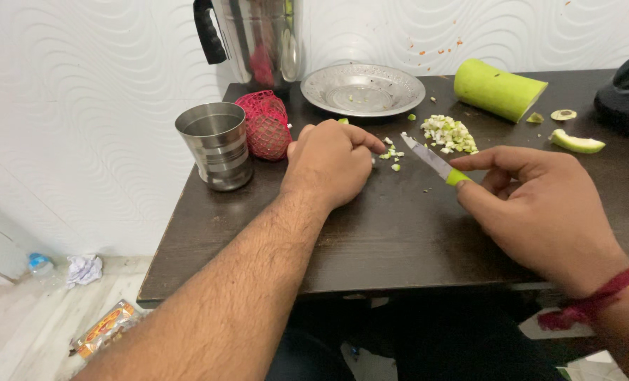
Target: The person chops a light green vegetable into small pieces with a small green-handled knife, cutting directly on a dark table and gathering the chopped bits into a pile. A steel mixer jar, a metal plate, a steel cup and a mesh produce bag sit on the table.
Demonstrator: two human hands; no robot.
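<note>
We are in the middle of chopping a vegetable into small bits on the dark brown wooden table (371, 240). Our left hand (332, 164) is curled, knuckles up, its fingertips pressing down on a few pale green vegetable pieces (392, 153) just to its right; whether it pinches a larger piece underneath we cannot tell. Our right hand (540, 204) grasps the small knife with the bright green handle and steel blade (434, 161), fingers wrapped round the handle, the blade pointing far-left toward those pieces with its tip just beside them.

As we judge it, the step in hand is dicing the last scraps, and the next cut calls for the blade to come down close to the left fingertips, so these should stay tucked back.

Just beyond the blade lies a loose heap of diced pale green cubes (450, 133), moist and irregular. Farther right rests the thick smooth-skinned green gourd section (498, 88), its cut face pale, with a curved green peel slice (577, 142) and a small round end piece (563, 114) near it. At the far edge sits a shallow embossed steel plate (392, 95) holding a few crumbs, a ribbed steel tumbler (217, 144) at left, a red mesh net bag (265, 125) beside it, and a polished steel jug with a black handle (254, 39) behind.
</note>
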